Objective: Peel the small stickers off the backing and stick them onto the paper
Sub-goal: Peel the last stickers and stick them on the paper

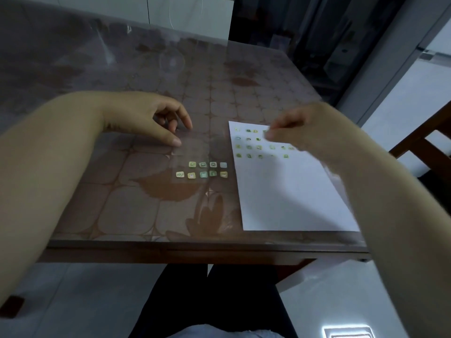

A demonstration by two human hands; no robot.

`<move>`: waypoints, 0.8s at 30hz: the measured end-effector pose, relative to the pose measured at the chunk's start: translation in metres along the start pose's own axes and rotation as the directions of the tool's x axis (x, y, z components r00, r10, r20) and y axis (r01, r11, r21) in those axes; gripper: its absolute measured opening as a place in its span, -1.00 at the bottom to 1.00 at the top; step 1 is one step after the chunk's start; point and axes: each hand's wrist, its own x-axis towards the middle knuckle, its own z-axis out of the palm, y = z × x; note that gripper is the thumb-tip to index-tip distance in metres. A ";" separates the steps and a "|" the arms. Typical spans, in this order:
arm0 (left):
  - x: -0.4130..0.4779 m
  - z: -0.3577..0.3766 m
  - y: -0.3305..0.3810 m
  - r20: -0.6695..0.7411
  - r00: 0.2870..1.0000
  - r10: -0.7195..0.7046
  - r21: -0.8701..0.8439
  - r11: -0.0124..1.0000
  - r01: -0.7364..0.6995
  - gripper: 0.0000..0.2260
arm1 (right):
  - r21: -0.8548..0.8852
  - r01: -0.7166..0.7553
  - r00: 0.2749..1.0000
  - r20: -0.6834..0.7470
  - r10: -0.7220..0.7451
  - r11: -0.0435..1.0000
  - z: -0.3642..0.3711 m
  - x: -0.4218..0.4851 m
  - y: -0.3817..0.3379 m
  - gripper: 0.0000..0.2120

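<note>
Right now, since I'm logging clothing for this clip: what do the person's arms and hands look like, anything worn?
The left forearm and right forearm are bare, no sleeves in view. The left hand shows no glove, ring or watch. The right hand is ungloved too, but motion blur hides any ring.

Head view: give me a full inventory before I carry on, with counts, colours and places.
Table: one, brown patterned, clear cover, centre.
Backing: one, transparent, left of the paper.
Stickers on backing: nine, green, yellow and pale, two rows at its near end.
Paper: one, white, table's right side.
Stickers on paper: about twenty, greenish, blurred, rows at its far end.
Chair: one, brown wood, far right.
Left hand: fingers touch the backing's far end.
Right hand: blurred, over the paper's far rows.
</note>
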 end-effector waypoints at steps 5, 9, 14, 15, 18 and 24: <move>-0.001 -0.001 0.000 -0.001 1.000 0.007 -0.017 1.000 -0.007 -0.34 | -0.047 -0.215 0.976 -0.032 0.213 0.976 -0.029 0.001 0.045 -0.93; 0.000 0.000 0.000 -0.022 1.000 0.015 -0.016 1.000 -0.015 -0.32 | -0.006 -0.271 0.962 0.041 0.271 0.963 -0.025 0.002 0.052 -0.94; 0.001 0.000 -0.002 -0.019 1.000 0.019 -0.030 0.999 -0.019 -0.33 | -0.013 -0.248 0.968 0.041 0.249 0.969 -0.020 0.006 0.058 -0.97; 0.001 0.000 -0.002 -0.018 1.000 0.018 -0.030 0.999 -0.019 -0.33 | -0.023 -0.242 0.969 0.051 0.243 0.970 -0.019 0.007 0.059 -0.96; 0.000 -0.001 -0.002 -0.015 1.000 0.016 -0.017 1.000 -0.016 -0.35 | -0.021 -0.225 0.972 0.061 0.225 0.974 -0.018 0.009 0.060 -0.94; 0.001 -0.001 -0.003 -0.008 1.000 0.017 -0.022 1.000 -0.017 -0.35 | -0.024 -0.235 0.970 0.060 0.236 0.972 -0.015 0.012 0.061 -0.92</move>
